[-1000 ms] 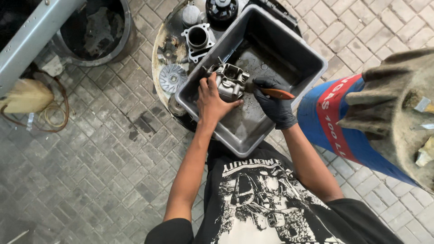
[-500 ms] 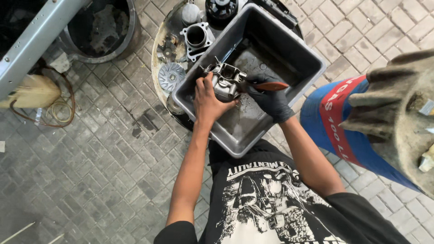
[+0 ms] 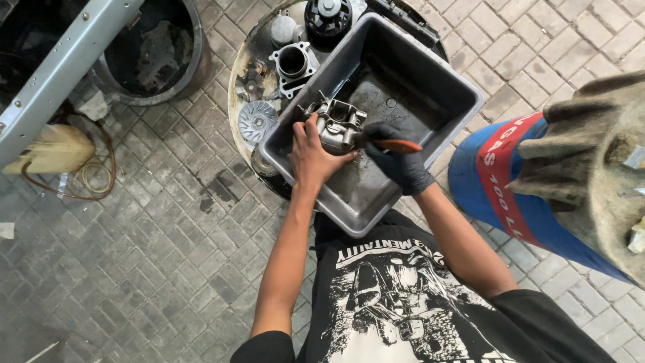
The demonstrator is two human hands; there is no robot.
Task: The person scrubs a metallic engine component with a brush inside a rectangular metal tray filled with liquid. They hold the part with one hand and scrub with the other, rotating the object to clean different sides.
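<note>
One grey tub holds one engine part, gripped by the bare left hand; the gloved right hand clasps one brush.

Grimy metal engine part, tilted, brush w/ orange handle, prob. touching

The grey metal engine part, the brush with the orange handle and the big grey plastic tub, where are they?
Grey metal engine part [image 3: 338, 124], head view, its top face.
Brush with the orange handle [image 3: 398, 144], head view, the handle.
Big grey plastic tub [image 3: 440, 75], head view, far rim.
</note>
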